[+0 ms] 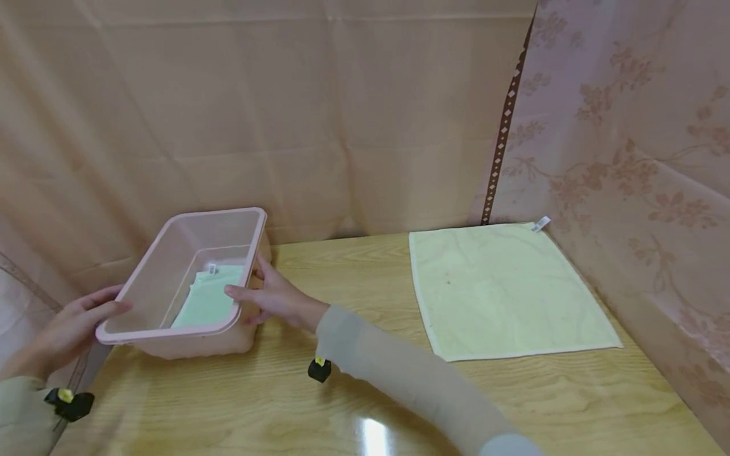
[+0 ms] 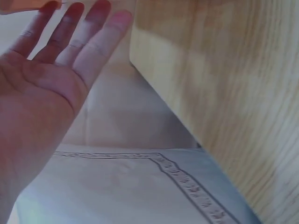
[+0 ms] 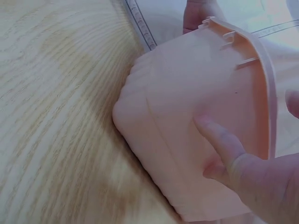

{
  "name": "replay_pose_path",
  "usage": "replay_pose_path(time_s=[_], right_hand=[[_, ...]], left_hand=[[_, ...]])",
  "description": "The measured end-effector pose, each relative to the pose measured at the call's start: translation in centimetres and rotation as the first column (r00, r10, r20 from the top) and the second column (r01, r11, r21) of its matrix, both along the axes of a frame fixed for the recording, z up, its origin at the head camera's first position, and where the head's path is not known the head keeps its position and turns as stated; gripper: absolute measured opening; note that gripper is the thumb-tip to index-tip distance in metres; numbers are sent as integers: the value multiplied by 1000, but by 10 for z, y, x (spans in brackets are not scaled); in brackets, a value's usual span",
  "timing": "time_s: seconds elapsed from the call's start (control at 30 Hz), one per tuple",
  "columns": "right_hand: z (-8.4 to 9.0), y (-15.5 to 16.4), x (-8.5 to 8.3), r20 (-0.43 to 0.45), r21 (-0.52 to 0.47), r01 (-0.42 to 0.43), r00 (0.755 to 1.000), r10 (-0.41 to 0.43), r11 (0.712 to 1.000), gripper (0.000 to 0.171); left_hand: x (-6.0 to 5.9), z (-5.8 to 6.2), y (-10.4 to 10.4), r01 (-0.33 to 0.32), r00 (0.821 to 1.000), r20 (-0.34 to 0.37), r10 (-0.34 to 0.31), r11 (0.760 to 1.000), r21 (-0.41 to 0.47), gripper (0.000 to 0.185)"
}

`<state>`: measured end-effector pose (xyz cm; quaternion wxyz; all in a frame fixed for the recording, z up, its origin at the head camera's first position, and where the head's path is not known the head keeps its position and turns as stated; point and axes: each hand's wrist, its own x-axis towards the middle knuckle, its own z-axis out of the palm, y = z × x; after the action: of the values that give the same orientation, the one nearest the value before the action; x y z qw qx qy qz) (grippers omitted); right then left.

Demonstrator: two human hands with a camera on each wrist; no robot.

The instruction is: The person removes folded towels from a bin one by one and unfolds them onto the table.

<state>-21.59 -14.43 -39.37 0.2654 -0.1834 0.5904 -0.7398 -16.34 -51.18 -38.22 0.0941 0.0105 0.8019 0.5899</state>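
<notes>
A pink plastic bin [image 1: 188,346] is at the left of the table, with a folded mint-green cloth [image 1: 212,299] lying on its floor. My left hand [image 1: 74,326] holds its near left corner, the thumb over the rim. In the left wrist view, the fingers of that hand [image 2: 42,88] stretch up to the bin's edge. On the opposite side my right hand [image 1: 281,296] grips the wall, thumb at the rim. The right wrist view shows fingertips [image 3: 203,122] pressing the outer wall of the bin [image 3: 182,88].
A pale yellow-green towel [image 1: 507,291] with a white tag lies spread flat at the right of the wooden table [image 1: 274,405]. Beige curtains [image 1: 371,126] hang behind, and a floral cloth [image 1: 639,158] on the right. The table's left edge is close to the bin.
</notes>
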Motion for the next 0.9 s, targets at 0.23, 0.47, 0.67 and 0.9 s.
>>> replay_pose_path(time_s=[0.23,0.47,0.67,0.9], right_hand=[[7,5,-4,3,17,-41,999,41,999,81],[3,2,-4,33,-5,-90,995,90,996,89],[1,1,0,53,-1,-86,995,86,996,84],[5,0,3,96,39,-74,993,70,996,81]], left_hand=[[-10,19,4,35,998,-40,-45,976,-213,43],[-21,54,30,-63,984,-173,-30,858,-509,75],[-46,92,67,-128,940,-334,-73,831,-542,71],[-73,113,100,-165,906,-387,-171,699,-696,60]])
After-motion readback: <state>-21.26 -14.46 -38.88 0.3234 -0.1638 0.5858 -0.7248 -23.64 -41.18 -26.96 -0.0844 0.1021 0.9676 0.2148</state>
